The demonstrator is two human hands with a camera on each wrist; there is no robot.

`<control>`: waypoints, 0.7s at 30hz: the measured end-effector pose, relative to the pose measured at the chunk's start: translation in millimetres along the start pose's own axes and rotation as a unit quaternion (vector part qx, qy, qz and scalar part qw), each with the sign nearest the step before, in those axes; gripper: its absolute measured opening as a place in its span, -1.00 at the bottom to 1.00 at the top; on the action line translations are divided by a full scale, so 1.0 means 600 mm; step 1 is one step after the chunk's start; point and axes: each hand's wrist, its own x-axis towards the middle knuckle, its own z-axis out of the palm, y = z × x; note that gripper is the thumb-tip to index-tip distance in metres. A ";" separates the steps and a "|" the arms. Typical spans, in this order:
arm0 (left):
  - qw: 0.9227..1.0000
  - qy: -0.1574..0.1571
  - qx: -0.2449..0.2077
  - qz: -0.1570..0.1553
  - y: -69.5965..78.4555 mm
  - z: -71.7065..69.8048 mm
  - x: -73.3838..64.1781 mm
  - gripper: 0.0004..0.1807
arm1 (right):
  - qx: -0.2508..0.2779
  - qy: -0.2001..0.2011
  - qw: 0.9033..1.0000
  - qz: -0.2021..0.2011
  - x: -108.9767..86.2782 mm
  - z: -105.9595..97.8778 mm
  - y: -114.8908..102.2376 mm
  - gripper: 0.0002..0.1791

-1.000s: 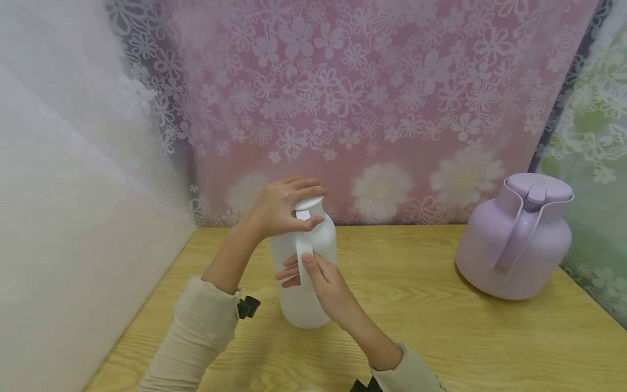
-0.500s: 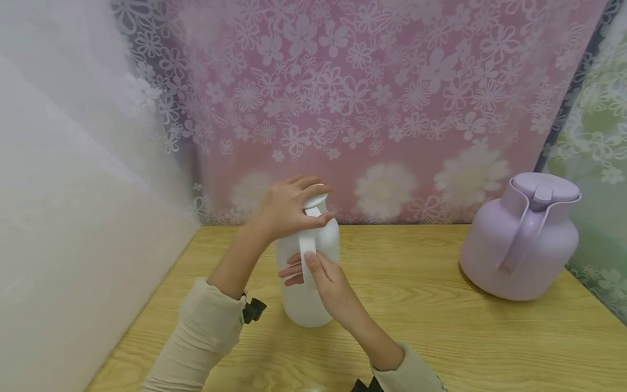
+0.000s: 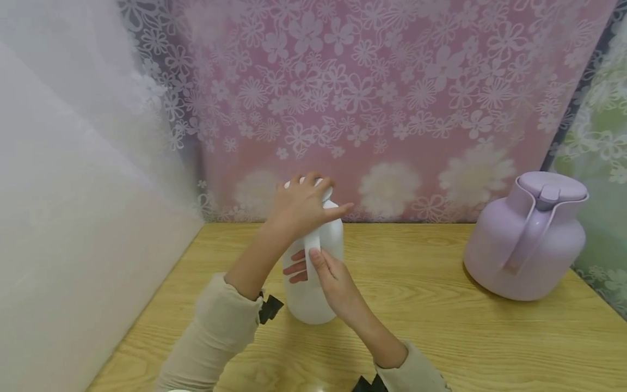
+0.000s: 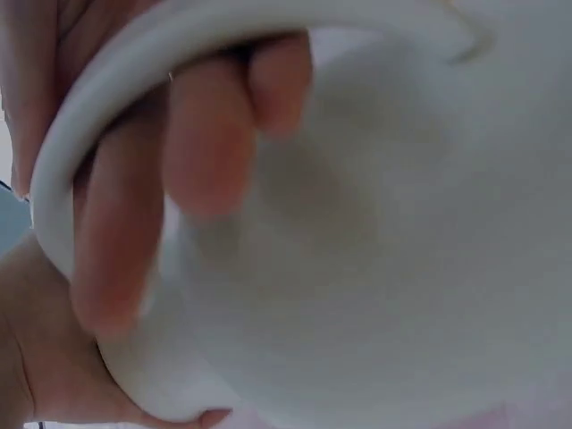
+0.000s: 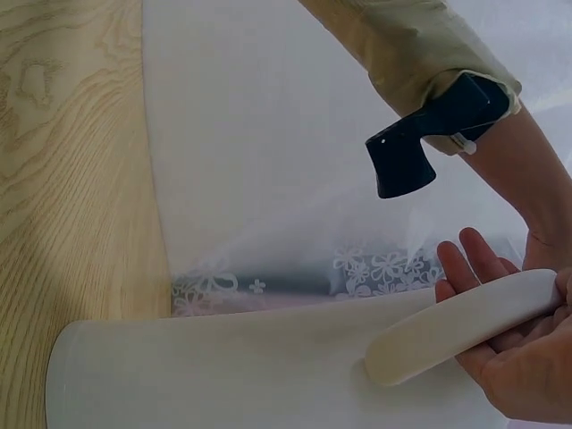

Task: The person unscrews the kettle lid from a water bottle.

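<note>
Standing upright on the wood-grain table (image 3: 416, 283), the white lidded jug (image 3: 311, 306) is central in the head view, its long axis near vertical, lid end up and handle (image 3: 313, 240) facing me. Half a second ago my left hand (image 3: 301, 209) sat farther left, with the lid (image 3: 327, 193) showing between forefinger and thumb; now the back of that hand hides the handle's upper end and most of the lid, fingers spread over the top, thumb stretched out to the right and gripping nothing. My right hand (image 3: 338, 283) grasps the handle as before, thumb along its near face, fingers passed through the gap between handle and body. Well apart to the right stands a lilac jug (image 3: 548, 256).

From the left wrist, the handle arches over the upper left, and my right fingertips (image 4: 210, 170) come through it beside the white wall; part of my left hand shows at lower left.

From the right wrist, the jug appears sideways along the bottom, base toward the left, its handle slanting up to the right into my right hand. A black device (image 5: 420, 143) sits at my left cuff.
</note>
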 end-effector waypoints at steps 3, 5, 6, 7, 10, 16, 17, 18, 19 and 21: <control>0.999 -0.016 0.017 -0.043 0.017 -0.002 0.004 -0.15 | -0.003 -0.001 1.000 0.002 0.000 -0.001 -0.001 -0.51; 0.997 -0.019 0.028 -0.064 0.026 -0.004 0.005 -0.11 | -0.004 -0.003 1.000 -0.001 -0.001 -0.001 0.000 -0.50; 0.997 -0.020 0.033 -0.072 0.028 -0.004 0.006 -0.10 | -0.002 -0.005 1.000 -0.003 0.000 -0.001 0.001 -0.50; 0.996 -0.019 0.037 -0.080 0.032 -0.004 0.007 -0.09 | -0.002 -0.006 1.000 -0.005 0.000 -0.002 0.002 -0.50; 0.993 -0.015 0.050 -0.107 0.042 -0.004 0.010 -0.06 | -0.006 -0.007 1.000 -0.012 -0.001 -0.004 0.003 -0.52; 0.992 -0.004 0.046 -0.119 0.044 0.001 0.012 0.00 | -0.012 -0.010 1.000 -0.016 -0.001 -0.006 0.004 -0.53; 0.993 -0.009 0.041 -0.110 0.041 0.000 0.011 0.01 | -0.008 -0.012 1.000 -0.018 0.000 -0.006 0.004 -0.53; 0.995 -0.014 0.031 -0.098 0.037 -0.001 0.010 0.01 | -0.005 -0.013 1.000 -0.019 0.000 -0.006 0.004 -0.53; 0.996 -0.021 0.020 -0.084 0.032 -0.003 0.007 0.01 | -0.002 -0.015 1.000 -0.019 0.000 -0.006 0.004 -0.53; 0.998 -0.037 -0.006 -0.045 0.019 -0.008 0.002 -0.02 | 0.002 -0.013 1.000 -0.019 0.000 -0.006 0.004 -0.53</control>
